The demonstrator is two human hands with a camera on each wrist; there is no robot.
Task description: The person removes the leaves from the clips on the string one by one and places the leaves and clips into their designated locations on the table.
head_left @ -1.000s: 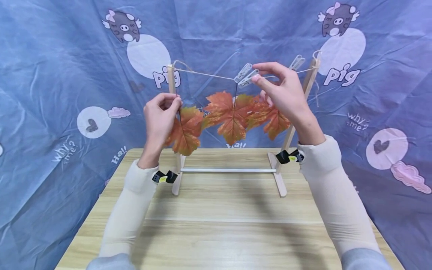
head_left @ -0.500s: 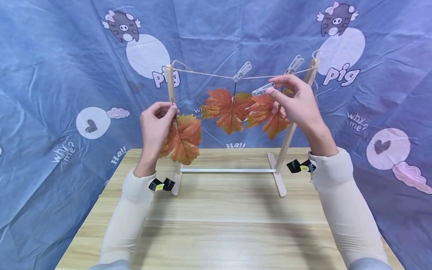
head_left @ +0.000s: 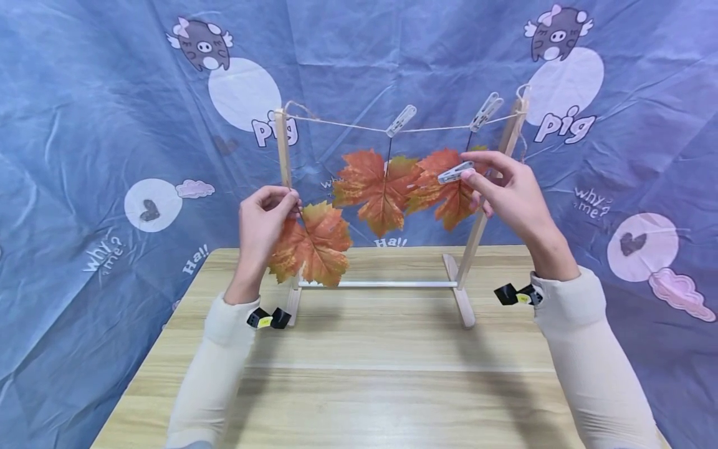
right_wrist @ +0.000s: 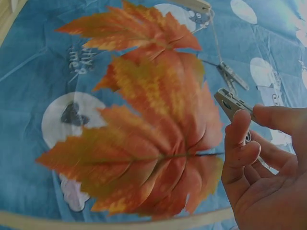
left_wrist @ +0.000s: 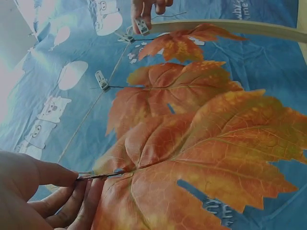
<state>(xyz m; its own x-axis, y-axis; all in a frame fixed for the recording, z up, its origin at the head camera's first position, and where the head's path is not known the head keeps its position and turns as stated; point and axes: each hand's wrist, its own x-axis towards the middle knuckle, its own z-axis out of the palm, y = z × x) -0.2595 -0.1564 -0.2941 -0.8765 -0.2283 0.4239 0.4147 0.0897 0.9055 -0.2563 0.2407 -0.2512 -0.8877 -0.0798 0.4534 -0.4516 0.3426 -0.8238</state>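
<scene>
1. At left centre of the head view, a loose orange leaf [head_left: 311,249] is held by its thin dark stem [left_wrist: 103,176], which is pinched between thumb and finger of the left hand [head_left: 263,218].
2. The leaf is judged to be very light and its blade thin and flexible, probably artificial fabric; little slipperiness is expected, but the lobed edges could be creased or frayed if squeezed.
3. The stem looks wiry and stiffer than the blade, so it is best taken near its upper end, with the blade left to hang and a short length kept bare.
4. Right of centre, a pale clothespin [head_left: 455,173] is pinched by thumb and fingers of the right hand [head_left: 516,196], its nose pointing left, in front of the right-hand hanging leaf [head_left: 443,202]. Whether its nose is parted cannot be told.
5. The clothespin is judged light, hard and smooth, with springy resistance; it is best gripped at the tail ends of both arms, since a pinch off-centre could let it twist or slip.
6. Across the upper middle, the string [head_left: 348,126] looks thin and slack enough to dip under a pull; light handling is called for there. The middle leaf [head_left: 378,193] is hung from it by a peg [head_left: 401,121].
</scene>
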